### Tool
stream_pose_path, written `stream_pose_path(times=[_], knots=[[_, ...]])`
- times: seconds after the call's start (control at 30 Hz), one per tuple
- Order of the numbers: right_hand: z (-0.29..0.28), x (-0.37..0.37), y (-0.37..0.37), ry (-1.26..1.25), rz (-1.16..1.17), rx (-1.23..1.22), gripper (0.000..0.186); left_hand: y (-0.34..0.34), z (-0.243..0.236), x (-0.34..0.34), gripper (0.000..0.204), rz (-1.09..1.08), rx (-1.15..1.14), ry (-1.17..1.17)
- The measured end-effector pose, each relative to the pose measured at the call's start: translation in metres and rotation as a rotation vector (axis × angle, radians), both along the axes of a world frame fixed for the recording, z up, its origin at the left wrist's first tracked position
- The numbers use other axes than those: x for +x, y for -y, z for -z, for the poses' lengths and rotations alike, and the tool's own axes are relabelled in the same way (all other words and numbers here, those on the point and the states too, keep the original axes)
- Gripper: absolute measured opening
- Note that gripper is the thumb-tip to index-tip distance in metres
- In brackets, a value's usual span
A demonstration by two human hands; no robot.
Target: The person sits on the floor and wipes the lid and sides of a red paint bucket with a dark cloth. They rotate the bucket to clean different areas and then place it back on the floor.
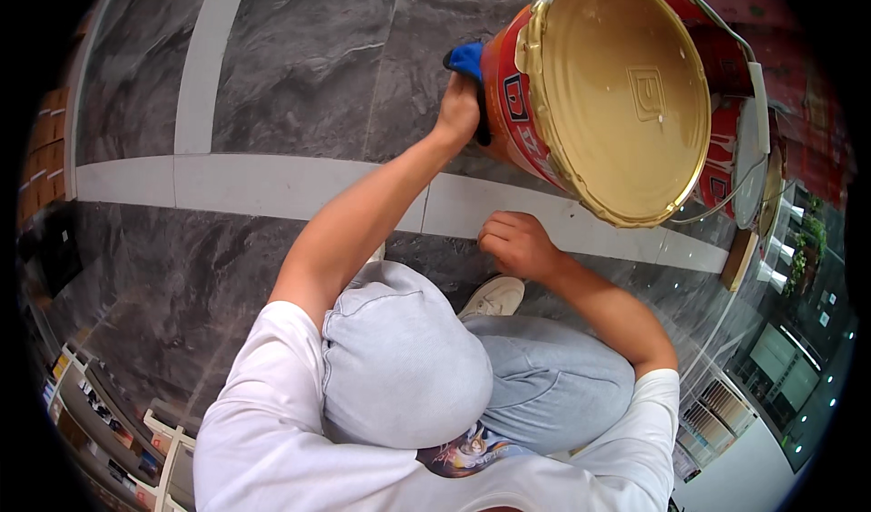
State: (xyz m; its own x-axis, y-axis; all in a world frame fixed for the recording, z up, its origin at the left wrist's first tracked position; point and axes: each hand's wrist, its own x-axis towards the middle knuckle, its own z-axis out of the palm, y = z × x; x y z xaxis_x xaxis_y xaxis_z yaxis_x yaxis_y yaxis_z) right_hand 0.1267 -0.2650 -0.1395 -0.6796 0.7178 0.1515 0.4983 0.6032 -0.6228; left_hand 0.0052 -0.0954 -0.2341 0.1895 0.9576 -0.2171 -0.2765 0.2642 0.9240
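A large red paint bucket point(517, 103) with a gold lid point(626, 94) stands in front of me at the upper right. Its wire handle hangs on the far right side and carries a white grip point(758, 108). My left hand point(459, 111) reaches forward and presses a blue cloth with black edging point(466, 61) against the bucket's left side. The palm and part of the cloth are hidden. Close to my knees, below the lid's near rim, my right hand point(519, 244) hovers with its fingers curled in, apart from the bucket. Nothing shows in it.
More red buckets point(721, 140) stand close by on the right, one with a white lid. Dark marbled floor tiles point(299, 67) are crossed by a pale strip point(272, 178). Cardboard boxes point(47, 149) stack at the far left, and a shelf point(163, 439) stands at lower left.
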Motion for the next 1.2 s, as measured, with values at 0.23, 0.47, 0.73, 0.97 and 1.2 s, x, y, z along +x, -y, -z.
stream_pose_path(times=[0.23, 0.47, 0.73, 0.97, 1.2], knots=[[0.005, 0.001, 0.004, -0.023, 0.038, -0.025, 0.022, 0.064, -0.006, 0.015, 0.047, -0.071, -0.308, 0.020], [0.004, 0.004, 0.011, -0.004, 0.034, -0.041, 0.022, 0.032, -0.056, 0.008, 0.031, -0.067, 0.472, -0.088], [-0.100, -0.027, -0.048, -0.033, -0.138, 0.120, 0.017, -0.012, -0.023, -0.001, 0.040, -0.005, 0.027, -0.009], [-0.157, -0.042, -0.099, 0.203, 0.268, 0.409, 0.025, -0.003, -0.056, 0.001, 0.036, -0.040, 0.410, 0.147], [-0.137, -0.040, -0.121, 0.398, 0.586, 0.293, 0.051, -0.070, -0.064, -0.007, 0.035, 0.276, 0.373, 0.173]])
